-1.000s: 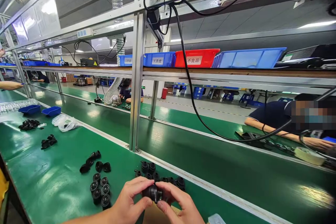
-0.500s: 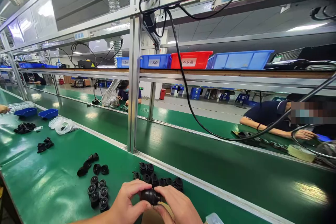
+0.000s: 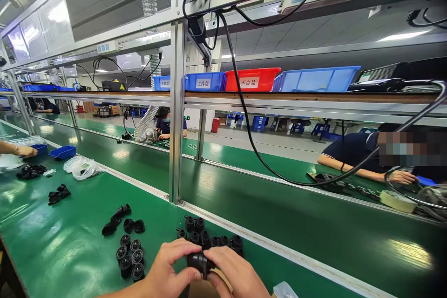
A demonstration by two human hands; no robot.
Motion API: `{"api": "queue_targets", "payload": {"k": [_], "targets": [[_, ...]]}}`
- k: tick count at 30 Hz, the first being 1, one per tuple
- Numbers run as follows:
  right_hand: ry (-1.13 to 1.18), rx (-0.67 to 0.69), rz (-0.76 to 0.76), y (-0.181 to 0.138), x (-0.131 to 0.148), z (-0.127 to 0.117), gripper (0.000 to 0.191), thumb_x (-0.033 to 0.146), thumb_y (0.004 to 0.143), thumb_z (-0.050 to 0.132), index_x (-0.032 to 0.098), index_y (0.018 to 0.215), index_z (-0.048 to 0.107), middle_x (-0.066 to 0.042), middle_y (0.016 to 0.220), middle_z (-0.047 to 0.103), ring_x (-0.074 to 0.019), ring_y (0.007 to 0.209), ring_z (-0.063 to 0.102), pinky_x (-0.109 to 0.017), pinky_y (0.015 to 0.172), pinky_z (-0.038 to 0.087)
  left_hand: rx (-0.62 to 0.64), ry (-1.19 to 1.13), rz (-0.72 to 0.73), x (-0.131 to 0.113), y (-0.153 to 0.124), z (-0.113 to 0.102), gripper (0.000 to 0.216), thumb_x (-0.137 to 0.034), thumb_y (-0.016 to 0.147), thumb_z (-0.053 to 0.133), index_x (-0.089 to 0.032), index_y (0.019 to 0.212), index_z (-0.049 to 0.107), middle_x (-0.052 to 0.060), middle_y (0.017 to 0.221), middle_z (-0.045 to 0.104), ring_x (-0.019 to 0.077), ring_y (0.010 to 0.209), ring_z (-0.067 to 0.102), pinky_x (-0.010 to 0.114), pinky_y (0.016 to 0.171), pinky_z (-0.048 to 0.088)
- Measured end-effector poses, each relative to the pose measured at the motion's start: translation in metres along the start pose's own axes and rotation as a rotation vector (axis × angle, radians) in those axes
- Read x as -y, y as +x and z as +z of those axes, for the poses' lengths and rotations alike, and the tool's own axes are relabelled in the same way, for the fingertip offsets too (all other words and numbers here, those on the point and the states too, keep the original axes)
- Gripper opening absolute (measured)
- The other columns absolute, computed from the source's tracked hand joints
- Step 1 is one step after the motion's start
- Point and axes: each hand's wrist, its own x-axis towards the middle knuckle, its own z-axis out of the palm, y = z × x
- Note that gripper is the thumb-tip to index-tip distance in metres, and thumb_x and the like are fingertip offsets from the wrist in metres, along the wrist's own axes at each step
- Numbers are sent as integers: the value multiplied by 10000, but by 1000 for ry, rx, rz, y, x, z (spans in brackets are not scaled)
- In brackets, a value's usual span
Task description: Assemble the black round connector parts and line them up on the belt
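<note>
A black round plastic part (image 3: 197,262) is held between my two hands at the front of the green table. My left hand (image 3: 172,265) grips its left end, with the thumb below and fingers on top. My right hand (image 3: 233,267) closes round its right end, covering much of it. Just behind my hands stand several black capped parts (image 3: 195,230) in a cluster. To the left, several black cylindrical parts (image 3: 132,257) stand with their open ends up. Beyond those lie a few black elbow-shaped pieces (image 3: 117,219).
A metal post (image 3: 176,111) rises at the table's back edge, and a black cable (image 3: 249,135) hangs from the frame. Blue trays (image 3: 63,152), a plastic bag (image 3: 82,167) and a co-worker's hand (image 3: 26,151) are at left. Another person (image 3: 352,151) works across the belt.
My hands stay in place on the black part, with the right fingers slightly shifted on it. At far left, a co-worker's hand has moved in toward the blue tray.
</note>
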Motion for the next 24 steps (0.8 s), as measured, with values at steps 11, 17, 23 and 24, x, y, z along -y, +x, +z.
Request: {"api": "queue_targets", "payload": {"k": [11,17,23,24], "targets": [[-179,35,109,-11,-4,14,202,424,1061,618,229,1022,652,-40,844,721,-242,740,719,-338,682,594,-3,-73,215,-9,10,0,361,-240,908,841,-295,1259,784,82,1069,854,259,942,790,376,856,637],[61,76,214,-3,3,4,256,308,997,709,266,1246,670,-31,1017,785,-203,816,757,-268,754,622,25,-48,297,-10,10,-2,453,-173,907,828,-330,1324,744,67,1107,850,246,948,786,378,874,637],[2,-9,-115,3,0,0,357,111,1048,520,228,1365,635,-123,1190,770,-241,978,749,-335,861,653,-37,108,-50,-4,0,-2,438,-362,766,978,-323,1182,850,63,1063,866,294,1016,805,392,977,642],[-4,-6,-120,3,0,1,360,104,1043,522,230,1358,641,-123,1198,767,-243,986,745,-343,865,654,-40,102,-58,-4,0,-2,434,-367,760,984,-326,1172,853,60,1059,867,295,1017,806,394,980,643]]}}
